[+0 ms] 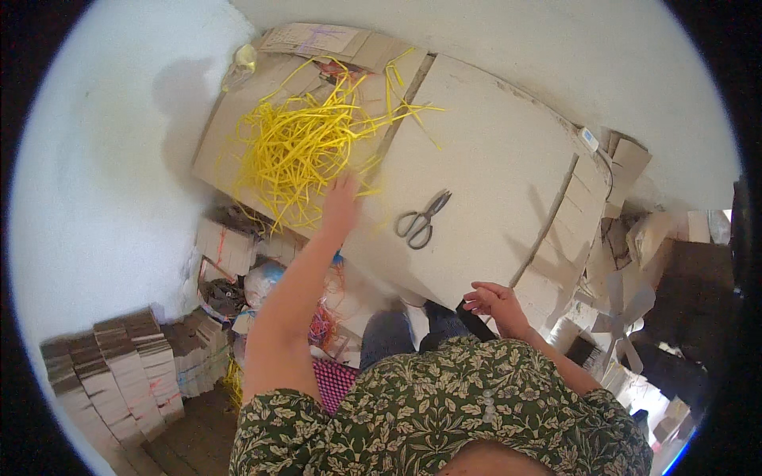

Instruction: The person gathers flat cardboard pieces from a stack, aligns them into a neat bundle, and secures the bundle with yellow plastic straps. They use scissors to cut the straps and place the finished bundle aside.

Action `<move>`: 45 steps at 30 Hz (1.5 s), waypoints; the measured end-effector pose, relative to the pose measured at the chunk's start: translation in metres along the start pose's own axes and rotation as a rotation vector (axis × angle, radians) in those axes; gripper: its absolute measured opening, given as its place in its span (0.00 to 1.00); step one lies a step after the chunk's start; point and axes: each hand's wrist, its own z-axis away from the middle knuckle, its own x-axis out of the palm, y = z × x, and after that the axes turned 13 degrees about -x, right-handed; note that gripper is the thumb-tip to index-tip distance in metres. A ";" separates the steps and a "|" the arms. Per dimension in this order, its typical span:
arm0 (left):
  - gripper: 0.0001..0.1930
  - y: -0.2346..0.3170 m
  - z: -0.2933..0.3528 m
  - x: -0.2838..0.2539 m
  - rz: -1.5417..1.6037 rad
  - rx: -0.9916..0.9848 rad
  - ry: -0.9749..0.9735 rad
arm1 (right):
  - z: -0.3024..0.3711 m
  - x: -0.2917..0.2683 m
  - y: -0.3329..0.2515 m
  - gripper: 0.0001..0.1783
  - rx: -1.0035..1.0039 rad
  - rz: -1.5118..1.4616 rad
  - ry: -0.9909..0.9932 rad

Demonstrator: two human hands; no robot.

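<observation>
My left hand (341, 208) reaches out over the near right edge of a tangled heap of yellow plastic strips (298, 143). Its fingers stretch toward the strips and look a little blurred; no grip on a strip shows. Close to my body, my right hand (498, 308) is bent with its fingertips at the top of a narrow, flat black thing (476, 320), whose kind I cannot make out. Between my hands, dark-handled scissors (424, 219) lie on the pale tabletop (484, 151), blades toward the far right.
Flat cardboard (317, 38) lies behind the strips against the wall. A small white device (588, 139) sits at the table's far right edge. Stacked cardboard pieces (127, 373) stand on the floor at left. A fan (623, 321) stands at right, near piled cardboard.
</observation>
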 end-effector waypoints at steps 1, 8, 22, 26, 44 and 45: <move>0.29 0.001 -0.019 -0.001 -0.063 0.034 0.012 | -0.005 0.002 -0.006 0.23 0.006 -0.009 0.028; 0.37 -0.031 -0.149 0.027 -0.507 0.212 0.016 | -0.044 0.035 -0.008 0.22 0.027 -0.049 0.187; 0.05 -0.041 -0.072 0.001 0.228 0.429 -0.339 | -0.236 0.177 0.015 0.22 0.033 -0.599 -0.016; 0.08 -0.042 -0.018 -0.011 0.155 0.531 -0.672 | -0.273 0.182 -0.004 0.17 -0.125 -0.389 -0.023; 0.38 -0.288 -0.241 0.064 -0.489 0.077 -0.402 | -0.057 -0.007 -0.095 0.15 -0.542 -0.515 0.694; 0.38 -0.277 -0.264 0.056 -0.510 -0.003 -0.430 | -0.041 -0.018 -0.096 0.16 -0.569 -0.490 0.734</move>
